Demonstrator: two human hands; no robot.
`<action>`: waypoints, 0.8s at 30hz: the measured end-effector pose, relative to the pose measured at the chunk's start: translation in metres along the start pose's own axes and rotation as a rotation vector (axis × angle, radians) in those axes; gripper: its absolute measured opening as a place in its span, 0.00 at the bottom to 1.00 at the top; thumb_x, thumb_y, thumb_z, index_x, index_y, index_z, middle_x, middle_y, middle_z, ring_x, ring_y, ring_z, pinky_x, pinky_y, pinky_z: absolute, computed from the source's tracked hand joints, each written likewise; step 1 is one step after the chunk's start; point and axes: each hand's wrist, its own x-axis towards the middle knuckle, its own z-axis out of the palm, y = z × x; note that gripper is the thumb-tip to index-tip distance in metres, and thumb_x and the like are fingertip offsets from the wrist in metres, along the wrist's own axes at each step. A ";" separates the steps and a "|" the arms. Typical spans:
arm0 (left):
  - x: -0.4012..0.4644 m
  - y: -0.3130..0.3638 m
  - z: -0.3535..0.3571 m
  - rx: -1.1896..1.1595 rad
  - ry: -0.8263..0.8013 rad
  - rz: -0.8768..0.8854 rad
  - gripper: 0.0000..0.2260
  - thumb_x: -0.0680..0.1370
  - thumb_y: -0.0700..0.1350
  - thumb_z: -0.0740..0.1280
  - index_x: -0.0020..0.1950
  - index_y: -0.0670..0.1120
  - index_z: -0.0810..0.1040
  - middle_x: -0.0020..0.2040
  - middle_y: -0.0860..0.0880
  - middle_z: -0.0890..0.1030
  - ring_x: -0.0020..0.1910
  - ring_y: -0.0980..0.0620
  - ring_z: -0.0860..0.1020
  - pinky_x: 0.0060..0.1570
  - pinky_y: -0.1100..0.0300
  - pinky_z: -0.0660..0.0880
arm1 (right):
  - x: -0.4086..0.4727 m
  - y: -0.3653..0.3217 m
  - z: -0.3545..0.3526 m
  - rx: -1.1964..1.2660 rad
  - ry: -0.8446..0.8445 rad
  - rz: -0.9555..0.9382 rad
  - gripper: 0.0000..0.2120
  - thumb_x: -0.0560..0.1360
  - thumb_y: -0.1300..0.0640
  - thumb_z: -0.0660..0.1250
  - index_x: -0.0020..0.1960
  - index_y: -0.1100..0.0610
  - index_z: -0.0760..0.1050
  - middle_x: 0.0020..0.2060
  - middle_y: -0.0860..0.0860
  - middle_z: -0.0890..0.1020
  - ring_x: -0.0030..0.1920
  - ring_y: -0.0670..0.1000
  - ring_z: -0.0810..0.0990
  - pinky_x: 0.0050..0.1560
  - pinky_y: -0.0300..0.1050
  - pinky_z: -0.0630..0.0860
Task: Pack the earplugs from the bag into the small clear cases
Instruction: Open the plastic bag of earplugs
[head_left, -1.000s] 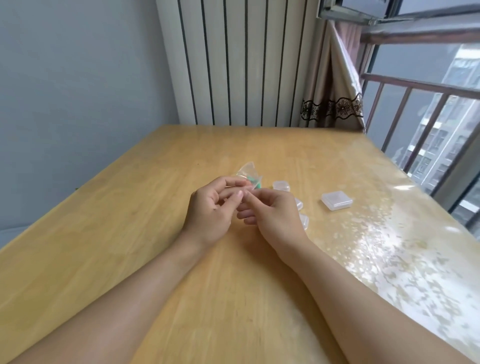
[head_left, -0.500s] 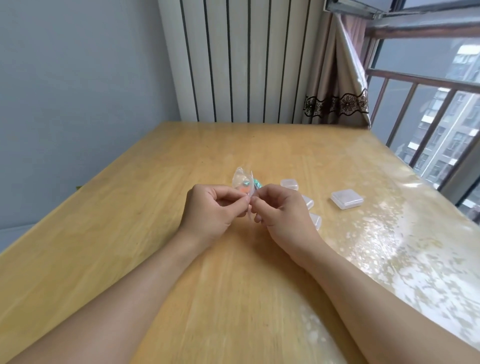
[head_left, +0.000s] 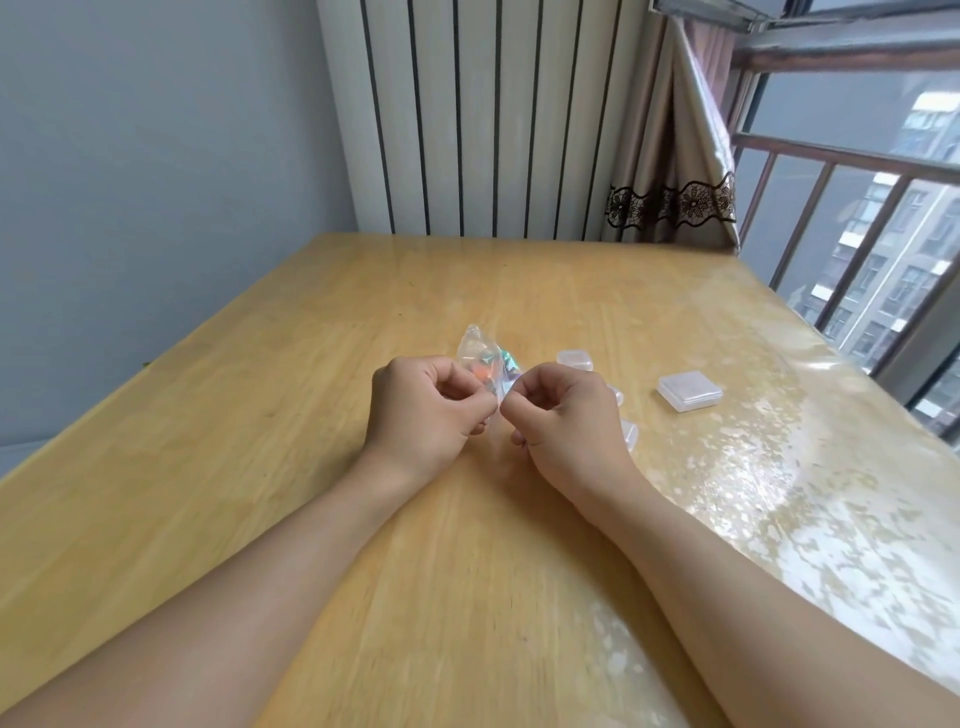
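Observation:
A small clear plastic bag (head_left: 480, 353) with orange and green earplugs inside stands up between my two hands above the table. My left hand (head_left: 423, 410) pinches the bag's near edge from the left. My right hand (head_left: 563, 415) pinches the same edge from the right, fingers curled. Small clear cases lie to the right: one (head_left: 575, 359) just behind my right hand, two more (head_left: 628, 434) partly hidden by it, and a larger square one (head_left: 689, 391) further right.
The wooden table (head_left: 311, 415) has a clear glossy cover. A radiator (head_left: 478, 114) stands behind its far edge, with a curtain (head_left: 675, 156) and a railed window (head_left: 857, 208) at the right. A grey wall runs along the left.
Both hands have curled tighter on the bag's edge and raised the bag more upright. The view has shifted slightly, so the cases sit further right.

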 end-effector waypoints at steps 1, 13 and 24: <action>0.001 0.001 0.000 -0.002 0.011 -0.007 0.05 0.69 0.36 0.73 0.33 0.41 0.82 0.29 0.47 0.84 0.29 0.49 0.84 0.39 0.51 0.84 | 0.000 0.001 -0.001 -0.019 0.018 -0.005 0.04 0.70 0.64 0.67 0.37 0.64 0.77 0.25 0.51 0.78 0.28 0.51 0.78 0.31 0.44 0.74; 0.002 0.006 -0.011 0.258 0.351 0.278 0.07 0.68 0.46 0.73 0.33 0.46 0.78 0.29 0.55 0.81 0.31 0.57 0.81 0.36 0.58 0.78 | -0.002 0.000 0.002 -0.157 0.167 -0.074 0.06 0.71 0.55 0.70 0.38 0.57 0.77 0.30 0.49 0.80 0.29 0.47 0.77 0.31 0.39 0.73; 0.005 -0.001 -0.006 0.335 0.208 0.326 0.06 0.68 0.38 0.72 0.41 0.47 0.79 0.27 0.53 0.78 0.28 0.56 0.76 0.35 0.59 0.77 | 0.000 0.000 0.001 -0.043 0.088 0.050 0.10 0.73 0.60 0.66 0.36 0.65 0.76 0.29 0.58 0.83 0.26 0.55 0.82 0.32 0.55 0.81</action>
